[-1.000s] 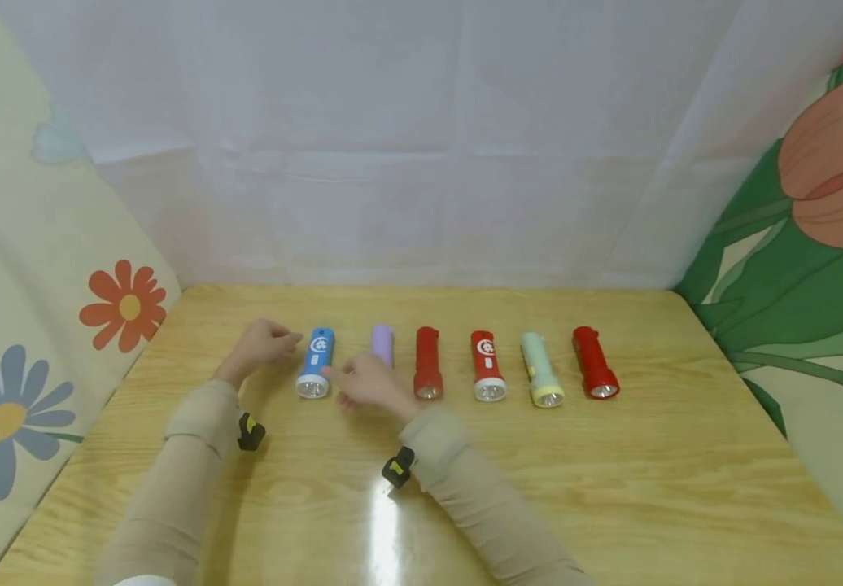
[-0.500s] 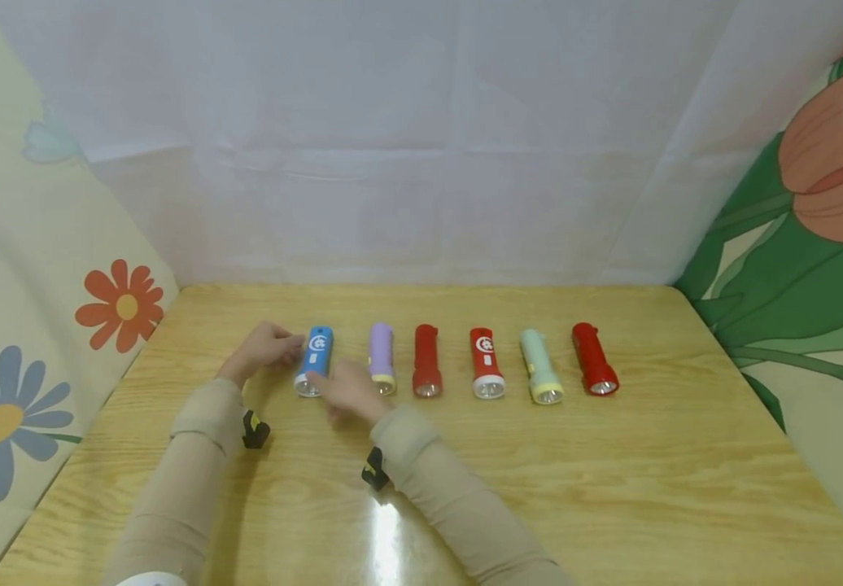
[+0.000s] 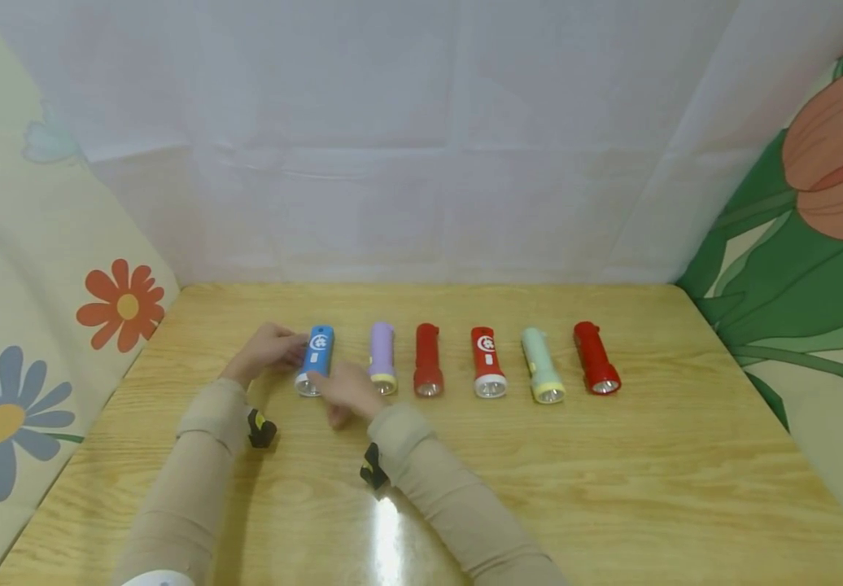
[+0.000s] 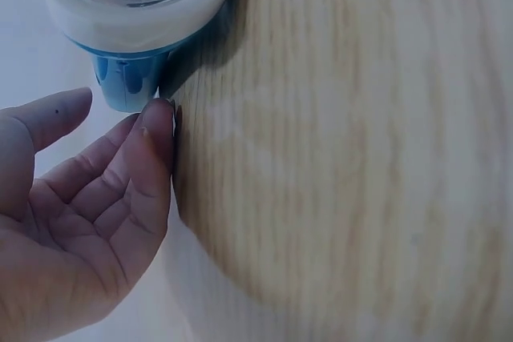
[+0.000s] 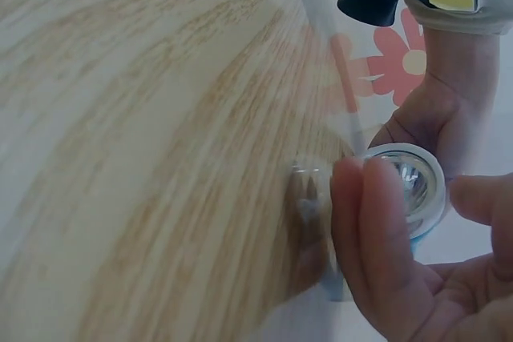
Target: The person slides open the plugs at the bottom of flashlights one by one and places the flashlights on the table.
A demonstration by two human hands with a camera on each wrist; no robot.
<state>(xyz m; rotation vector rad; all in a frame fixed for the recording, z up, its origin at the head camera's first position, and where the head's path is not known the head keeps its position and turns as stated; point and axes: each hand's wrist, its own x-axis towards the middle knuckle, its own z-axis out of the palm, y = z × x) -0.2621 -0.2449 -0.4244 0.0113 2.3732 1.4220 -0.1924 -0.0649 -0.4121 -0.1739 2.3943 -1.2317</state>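
A blue flashlight (image 3: 319, 352) with a white head lies on the wooden table, its lens toward the person. My left hand (image 3: 268, 352) is at its left side, fingertips close to the blue body. In the left wrist view, the left hand's fingers are loosely bent and the thumb stands apart. My right hand (image 3: 351, 389) is at the right of the white head, its thumb tip over the rim in the head view. From the right wrist view, the right hand's fingers (image 5: 385, 222) overlap the lens and its thumb is just beside the rim.
To the right, in a row, lie a purple flashlight (image 3: 382, 350), a red one (image 3: 427, 354), a red-and-white one (image 3: 487, 354), a pale green one (image 3: 539, 358) and another red one (image 3: 593, 350). A white cloth (image 3: 421, 163) hangs behind the table.
My right hand has moved left and down to the blue flashlight's head, uncovering the purple flashlight. My left hand has come slightly closer to the blue body. Over the last half second both barely move.
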